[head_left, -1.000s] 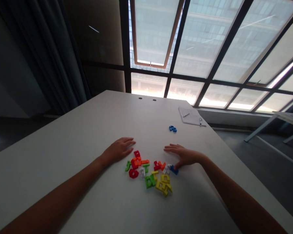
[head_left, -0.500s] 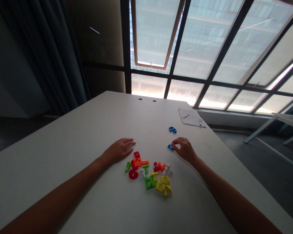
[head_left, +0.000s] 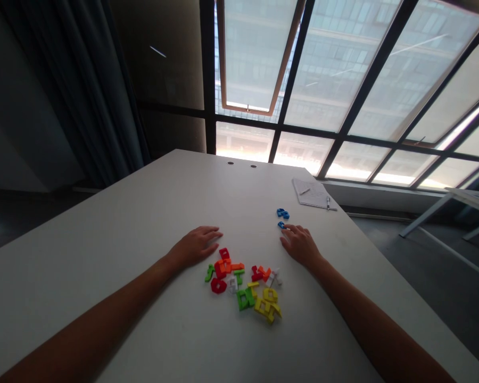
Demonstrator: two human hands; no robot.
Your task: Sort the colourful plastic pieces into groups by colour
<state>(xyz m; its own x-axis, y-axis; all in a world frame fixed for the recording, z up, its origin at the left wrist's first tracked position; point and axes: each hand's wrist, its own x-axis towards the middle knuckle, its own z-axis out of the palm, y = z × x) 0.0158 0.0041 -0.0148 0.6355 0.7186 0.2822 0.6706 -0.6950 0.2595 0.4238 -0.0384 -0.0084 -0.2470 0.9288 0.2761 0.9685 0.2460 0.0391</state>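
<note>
My right hand (head_left: 302, 246) rests low over the table's right part, fingers stretched forward and thumb apart. Its fingertips are at a small blue plastic piece (head_left: 281, 225); whether they touch it is hard to tell. Just beyond lie a few more blue pieces (head_left: 282, 213), close together. My left hand (head_left: 195, 246) lies on the table with fingers extended, holding nothing. Nearest to it is a red piece (head_left: 224, 253) at the edge of a loose pile. That pile also has orange pieces (head_left: 237, 267), green pieces (head_left: 245, 299), white pieces (head_left: 232, 284) and yellow pieces (head_left: 263, 306).
The white table (head_left: 151, 330) stretches away toward large windows. An open notebook or paper pad (head_left: 313, 194) with pens lies near its far right edge. Two dark round holes sit at the far end. A second table (head_left: 473, 199) stands to the right, a dark curtain (head_left: 75, 96) hangs left.
The blue piece has moved away from me, closer to the other blue pieces. My right hand's thumb and finger have spread from their pinch on it. My left hand has stayed put.
</note>
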